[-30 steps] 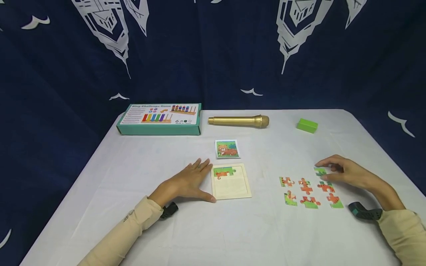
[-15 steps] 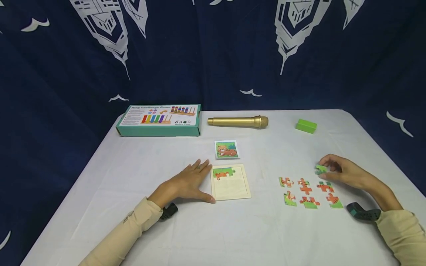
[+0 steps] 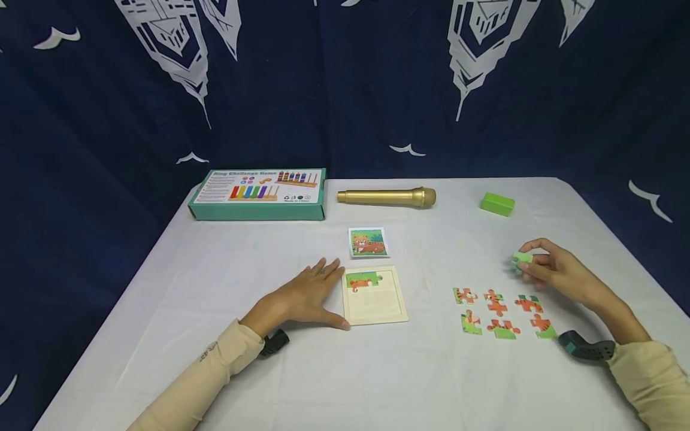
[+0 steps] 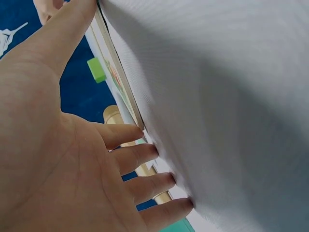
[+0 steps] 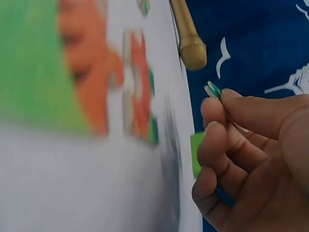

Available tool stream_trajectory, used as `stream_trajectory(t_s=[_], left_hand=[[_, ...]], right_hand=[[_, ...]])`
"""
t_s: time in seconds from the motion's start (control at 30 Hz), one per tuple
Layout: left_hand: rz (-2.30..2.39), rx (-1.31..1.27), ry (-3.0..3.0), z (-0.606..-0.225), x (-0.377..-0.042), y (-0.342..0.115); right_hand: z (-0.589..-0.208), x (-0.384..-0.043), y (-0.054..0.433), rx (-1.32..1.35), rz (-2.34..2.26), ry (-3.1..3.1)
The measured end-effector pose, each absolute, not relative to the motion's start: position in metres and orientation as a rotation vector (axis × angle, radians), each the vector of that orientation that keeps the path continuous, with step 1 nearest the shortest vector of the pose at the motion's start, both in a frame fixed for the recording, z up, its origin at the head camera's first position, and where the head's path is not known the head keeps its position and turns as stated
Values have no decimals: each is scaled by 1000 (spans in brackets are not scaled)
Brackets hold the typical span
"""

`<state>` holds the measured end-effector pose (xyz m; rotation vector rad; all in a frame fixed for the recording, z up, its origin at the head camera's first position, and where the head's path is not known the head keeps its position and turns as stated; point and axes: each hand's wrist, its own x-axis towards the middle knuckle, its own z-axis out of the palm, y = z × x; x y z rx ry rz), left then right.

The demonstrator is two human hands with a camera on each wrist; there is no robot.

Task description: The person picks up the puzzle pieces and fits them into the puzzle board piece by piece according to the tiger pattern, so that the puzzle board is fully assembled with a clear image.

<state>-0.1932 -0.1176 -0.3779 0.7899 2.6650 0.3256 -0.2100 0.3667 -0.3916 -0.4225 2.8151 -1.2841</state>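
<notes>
My left hand (image 3: 308, 294) lies with fingers spread at the left edge of a pale wooden puzzle board (image 3: 375, 306); thumb and index fingertips meet its edge. In the board's upper left corner sits a joined green and orange section (image 3: 363, 279). On the right, my right hand (image 3: 563, 272) pinches a green puzzle piece (image 3: 521, 258) between thumb and index finger, held above the table. The right wrist view shows that puzzle piece (image 5: 212, 90) nearly edge-on, mostly covered by the fingers. Several loose orange and green puzzle pieces (image 3: 496, 303) lie in two rows nearer me.
A tiger picture card (image 3: 369, 242) lies just behind the board. Along the back are a teal game box (image 3: 257, 211), a gold microphone (image 3: 385, 197) and a green block (image 3: 497, 204). A white cloth (image 3: 259, 383) covers the table; a dark blue curtain (image 3: 345, 90) hangs behind.
My right hand has picked the green puzzle piece up off the table, raising and tilting it, and has shifted slightly away from me. My left hand and the board have stayed put.
</notes>
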Motion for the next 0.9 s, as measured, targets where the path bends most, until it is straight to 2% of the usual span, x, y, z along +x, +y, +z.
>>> stream_trajectory(t_s=[0.2,0.9], left_hand=[[310,800,2665,-378,-196,-117],[354,794,2677,-379,-194,-118]], right_hand=[[-385,-214,344,-618,-1380,2812],[-363,-230,259,-818,-1531,2533]])
